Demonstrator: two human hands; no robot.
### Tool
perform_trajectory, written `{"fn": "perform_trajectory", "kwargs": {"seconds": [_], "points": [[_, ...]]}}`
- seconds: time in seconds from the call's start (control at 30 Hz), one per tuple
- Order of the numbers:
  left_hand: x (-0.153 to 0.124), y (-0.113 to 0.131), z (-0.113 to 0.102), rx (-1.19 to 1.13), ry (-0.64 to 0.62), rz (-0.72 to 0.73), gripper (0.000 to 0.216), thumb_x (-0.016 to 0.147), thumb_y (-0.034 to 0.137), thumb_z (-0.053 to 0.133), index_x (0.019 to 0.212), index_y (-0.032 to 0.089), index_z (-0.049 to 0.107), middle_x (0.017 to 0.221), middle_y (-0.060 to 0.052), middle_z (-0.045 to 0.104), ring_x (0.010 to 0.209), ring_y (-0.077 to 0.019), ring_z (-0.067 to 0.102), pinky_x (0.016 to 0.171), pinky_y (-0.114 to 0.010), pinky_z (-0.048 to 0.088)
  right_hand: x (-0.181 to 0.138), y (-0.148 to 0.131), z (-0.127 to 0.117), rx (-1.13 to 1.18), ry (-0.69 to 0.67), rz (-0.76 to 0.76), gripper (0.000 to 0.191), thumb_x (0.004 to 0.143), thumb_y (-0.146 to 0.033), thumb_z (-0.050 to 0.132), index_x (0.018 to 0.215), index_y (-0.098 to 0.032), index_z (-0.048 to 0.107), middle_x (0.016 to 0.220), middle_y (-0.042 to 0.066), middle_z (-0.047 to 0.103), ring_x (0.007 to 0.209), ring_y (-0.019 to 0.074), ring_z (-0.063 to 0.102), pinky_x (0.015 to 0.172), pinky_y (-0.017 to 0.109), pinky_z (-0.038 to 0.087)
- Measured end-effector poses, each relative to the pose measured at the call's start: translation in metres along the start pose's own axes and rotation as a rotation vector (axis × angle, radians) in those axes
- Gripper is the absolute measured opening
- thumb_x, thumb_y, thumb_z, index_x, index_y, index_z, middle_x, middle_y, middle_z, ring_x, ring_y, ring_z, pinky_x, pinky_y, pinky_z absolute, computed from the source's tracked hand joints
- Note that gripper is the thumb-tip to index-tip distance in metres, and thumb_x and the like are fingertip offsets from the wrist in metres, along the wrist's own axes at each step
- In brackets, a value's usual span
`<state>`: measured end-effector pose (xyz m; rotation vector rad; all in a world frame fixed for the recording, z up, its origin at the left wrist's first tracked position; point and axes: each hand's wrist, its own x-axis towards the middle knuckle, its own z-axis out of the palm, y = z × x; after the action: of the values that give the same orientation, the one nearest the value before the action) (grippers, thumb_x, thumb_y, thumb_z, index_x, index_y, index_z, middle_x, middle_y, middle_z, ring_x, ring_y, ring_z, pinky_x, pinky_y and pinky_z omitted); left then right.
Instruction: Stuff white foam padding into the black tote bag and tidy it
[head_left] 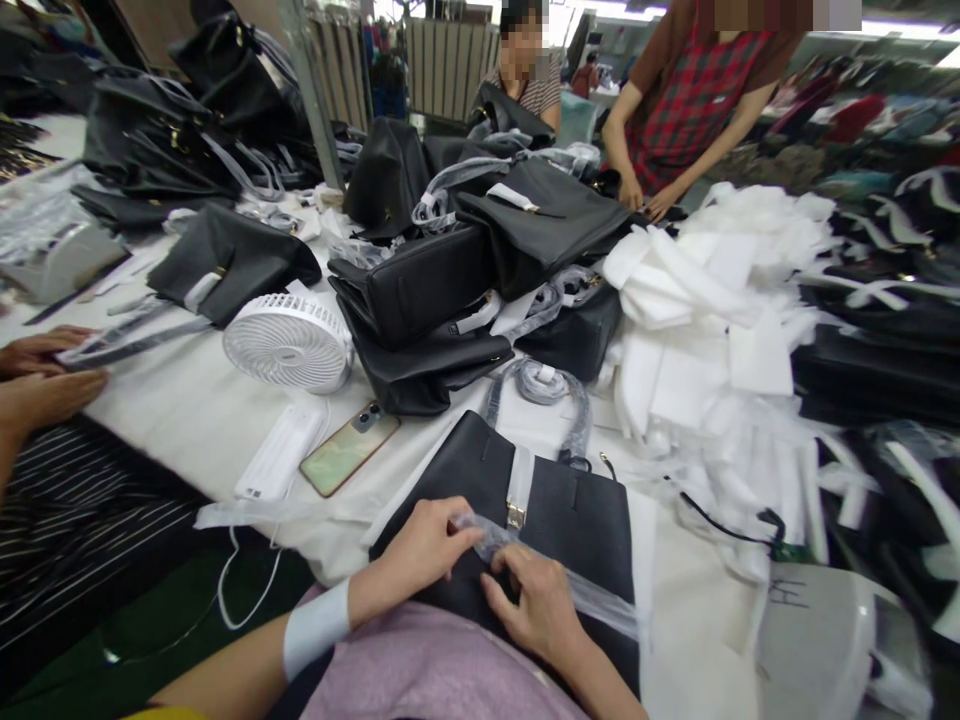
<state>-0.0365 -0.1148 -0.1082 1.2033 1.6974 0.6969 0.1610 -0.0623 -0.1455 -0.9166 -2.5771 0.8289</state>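
Observation:
A black handbag [577, 510] with a gold clasp lies flat on the white table right in front of me. Its wrapped handles curl at its far edge. My left hand [424, 550] pinches a clear plastic strip [592, 597] at the bag's near edge. My right hand [536, 600] grips the same strip beside it, fingers curled. The strip trails off to the right across the bag.
A small white fan [289, 342], a white power bank [280, 451] and a phone [349, 453] lie to the left. Piled black bags [465, 290] fill the middle, white foam sheets [712, 310] the right. Other people's hands work at the left edge [45, 375] and across the table [645, 195].

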Motion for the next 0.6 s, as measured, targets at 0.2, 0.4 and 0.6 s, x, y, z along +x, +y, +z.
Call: {"fn": "perform_trajectory", "kwargs": {"seconds": [0.2, 0.4, 0.6], "points": [[-0.001, 0.002, -0.008, 0.608, 0.084, 0.04, 0.034, 0.095, 0.043, 0.043, 0.086, 0.018, 0.065, 0.079, -0.01, 0.072, 0.08, -0.0284, 0.07, 0.068, -0.034, 0.047, 0.005, 0.005, -0.003, 0.168, -0.01, 0.134, 0.032, 0.095, -0.041, 0.044, 0.075, -0.02, 0.057, 0.056, -0.005, 0.049, 0.051, 0.0112, 0.05, 0.054, 0.023, 0.034], [0.001, 0.005, -0.007, 0.749, 0.091, -0.062, 0.041, 0.097, 0.043, 0.037, 0.091, 0.017, 0.068, 0.082, -0.014, 0.072, 0.077, -0.0293, 0.07, 0.064, -0.034, 0.047, 0.01, 0.006, 0.003, 0.077, 0.04, 0.145, 0.032, 0.094, -0.045, 0.046, 0.08, -0.02, 0.062, 0.051, -0.006, 0.045, 0.046, 0.0118, 0.05, 0.049, 0.023, 0.033], [0.0, -0.017, 0.008, 0.743, 0.351, 0.142, 0.023, 0.091, 0.027, 0.048, 0.08, 0.021, 0.068, 0.079, -0.008, 0.068, 0.083, -0.0263, 0.066, 0.066, -0.033, 0.046, 0.006, 0.009, 0.003, -0.082, 0.169, -0.005, 0.024, 0.093, -0.04, 0.052, 0.078, -0.025, 0.064, 0.049, -0.006, 0.051, 0.041, 0.0119, 0.052, 0.045, 0.022, 0.04]]}}
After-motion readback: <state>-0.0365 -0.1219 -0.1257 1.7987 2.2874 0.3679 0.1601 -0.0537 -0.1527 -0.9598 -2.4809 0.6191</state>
